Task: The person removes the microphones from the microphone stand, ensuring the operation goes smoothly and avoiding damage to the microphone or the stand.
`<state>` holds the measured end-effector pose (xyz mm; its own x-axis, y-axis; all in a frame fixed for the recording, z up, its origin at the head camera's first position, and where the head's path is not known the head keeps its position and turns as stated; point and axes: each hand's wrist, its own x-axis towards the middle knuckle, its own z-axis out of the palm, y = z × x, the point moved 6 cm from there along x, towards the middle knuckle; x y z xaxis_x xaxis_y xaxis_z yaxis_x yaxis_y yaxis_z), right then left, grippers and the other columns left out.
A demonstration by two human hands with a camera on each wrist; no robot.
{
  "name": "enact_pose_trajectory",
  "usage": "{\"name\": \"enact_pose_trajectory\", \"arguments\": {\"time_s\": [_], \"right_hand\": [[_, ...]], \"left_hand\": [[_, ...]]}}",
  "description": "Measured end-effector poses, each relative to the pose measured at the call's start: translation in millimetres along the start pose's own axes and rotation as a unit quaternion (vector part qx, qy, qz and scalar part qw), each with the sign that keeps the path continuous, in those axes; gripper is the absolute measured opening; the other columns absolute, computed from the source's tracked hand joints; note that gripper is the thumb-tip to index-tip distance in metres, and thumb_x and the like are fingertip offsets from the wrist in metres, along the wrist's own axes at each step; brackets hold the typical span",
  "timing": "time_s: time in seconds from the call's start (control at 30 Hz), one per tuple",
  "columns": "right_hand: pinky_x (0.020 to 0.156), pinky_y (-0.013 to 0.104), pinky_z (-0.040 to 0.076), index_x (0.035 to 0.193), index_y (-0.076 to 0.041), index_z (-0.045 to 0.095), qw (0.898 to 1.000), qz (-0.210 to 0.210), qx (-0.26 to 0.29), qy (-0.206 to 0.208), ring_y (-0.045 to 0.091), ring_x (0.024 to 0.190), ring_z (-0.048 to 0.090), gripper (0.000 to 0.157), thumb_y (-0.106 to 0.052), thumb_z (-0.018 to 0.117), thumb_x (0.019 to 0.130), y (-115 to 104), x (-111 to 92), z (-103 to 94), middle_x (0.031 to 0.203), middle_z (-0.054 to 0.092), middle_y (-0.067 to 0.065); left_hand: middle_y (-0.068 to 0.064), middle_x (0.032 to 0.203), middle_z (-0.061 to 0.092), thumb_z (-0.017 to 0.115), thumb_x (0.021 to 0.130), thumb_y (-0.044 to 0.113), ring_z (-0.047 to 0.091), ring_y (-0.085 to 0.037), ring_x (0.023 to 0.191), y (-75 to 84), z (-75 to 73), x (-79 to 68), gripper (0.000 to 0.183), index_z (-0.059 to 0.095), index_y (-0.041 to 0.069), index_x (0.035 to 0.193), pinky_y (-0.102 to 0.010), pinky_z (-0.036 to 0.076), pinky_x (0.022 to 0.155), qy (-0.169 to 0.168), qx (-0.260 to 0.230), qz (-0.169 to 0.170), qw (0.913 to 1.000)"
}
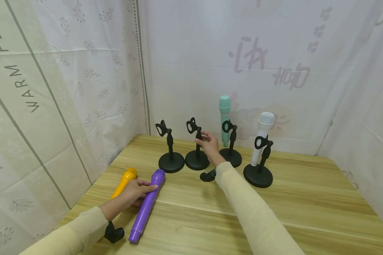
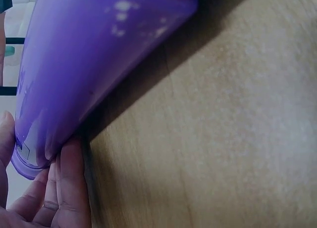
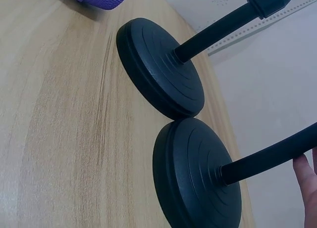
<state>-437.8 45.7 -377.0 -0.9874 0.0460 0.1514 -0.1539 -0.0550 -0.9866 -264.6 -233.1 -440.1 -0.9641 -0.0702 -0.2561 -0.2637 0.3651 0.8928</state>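
Observation:
A purple microphone [image 1: 145,212] lies slanted over the table, and my left hand [image 1: 132,193] grips it just below its head, thumb on top. In the left wrist view the fingertips [image 2: 72,161] curl at the side of its body. Left of that hand is an orange-yellow microphone [image 1: 122,182], partly hidden by the hand. My right hand [image 1: 210,147] holds the pole of a black microphone stand [image 1: 196,162], below its clip. The clip holds no microphone. Another bare stand [image 1: 171,163] stands to its left, their round bases touching in the right wrist view.
Right of my right hand, a mint-green microphone [image 1: 225,105] stands upright, overlapping a third stand [image 1: 232,158]. Farther right, a white microphone [image 1: 266,120] overlaps a fourth stand [image 1: 257,177]. Patterned curtains [image 1: 191,71] enclose the wooden table [image 1: 306,205] at the back and sides.

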Motion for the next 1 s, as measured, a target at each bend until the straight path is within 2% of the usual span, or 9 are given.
{"name": "enact_pose_trajectory", "arguments": {"time_s": [0.23, 0.4, 0.57, 0.7, 1.0], "right_hand": [[0.092, 0.037, 0.051, 0.126, -0.012, 0.062, 1.000, 0.012, 0.001, -0.012, 0.025, 0.103, 0.063, 0.039, -0.011, 0.074, 0.088, -0.6, -4.3, -6.1, 0.114, 0.062, 0.012], [0.096, 0.042, 0.048, 0.129, -0.009, 0.060, 1.000, 0.017, 0.012, -0.014, 0.026, 0.106, 0.061, 0.043, -0.013, 0.073, 0.089, 0.3, -4.8, -10.0, 0.117, 0.060, 0.012], [0.098, 0.047, 0.045, 0.125, -0.011, 0.061, 0.999, 0.016, 0.033, -0.014, 0.027, 0.105, 0.060, 0.039, -0.011, 0.073, 0.088, 1.4, -5.3, -13.5, 0.115, 0.060, 0.012], [0.096, 0.045, 0.047, 0.123, -0.012, 0.063, 0.999, 0.011, 0.027, -0.017, 0.026, 0.104, 0.061, 0.036, -0.012, 0.073, 0.088, 0.8, -6.0, -16.3, 0.112, 0.062, 0.011], [0.094, 0.040, 0.049, 0.125, -0.011, 0.061, 0.999, -0.001, -0.006, -0.032, 0.026, 0.107, 0.061, 0.036, -0.010, 0.071, 0.090, -0.6, -12.9, -22.9, 0.114, 0.062, 0.013]], "left_hand": [[-0.013, 0.098, 0.067, 0.079, 0.081, 0.039, 0.064, -0.023, 0.079, 0.1, -0.2, -0.8, 0.067, 0.058, -0.008, 0.124, -0.043, 0.058, 0.063, 0.001, 0.005, -0.001, 1.0000], [-0.013, 0.097, 0.066, 0.080, 0.080, 0.042, 0.064, -0.022, 0.077, 0.2, -1.2, -0.3, 0.069, 0.058, -0.008, 0.123, -0.043, 0.057, 0.062, 0.004, 0.011, -0.001, 0.9999], [-0.015, 0.098, 0.065, 0.078, 0.081, 0.042, 0.063, -0.023, 0.078, 2.0, -1.7, -1.3, 0.070, 0.057, -0.008, 0.124, -0.043, 0.057, 0.062, 0.002, 0.015, -0.002, 0.9999], [-0.016, 0.100, 0.065, 0.077, 0.082, 0.043, 0.065, -0.024, 0.080, 3.9, -2.6, -1.8, 0.070, 0.056, -0.008, 0.125, -0.043, 0.058, 0.063, 0.001, 0.012, -0.004, 0.9999], [-0.019, 0.102, 0.063, 0.076, 0.084, 0.039, 0.063, -0.026, 0.083, 10.2, -7.3, 1.0, 0.065, 0.055, -0.008, 0.124, -0.043, 0.058, 0.067, 0.006, -0.033, -0.012, 0.9994]]}}
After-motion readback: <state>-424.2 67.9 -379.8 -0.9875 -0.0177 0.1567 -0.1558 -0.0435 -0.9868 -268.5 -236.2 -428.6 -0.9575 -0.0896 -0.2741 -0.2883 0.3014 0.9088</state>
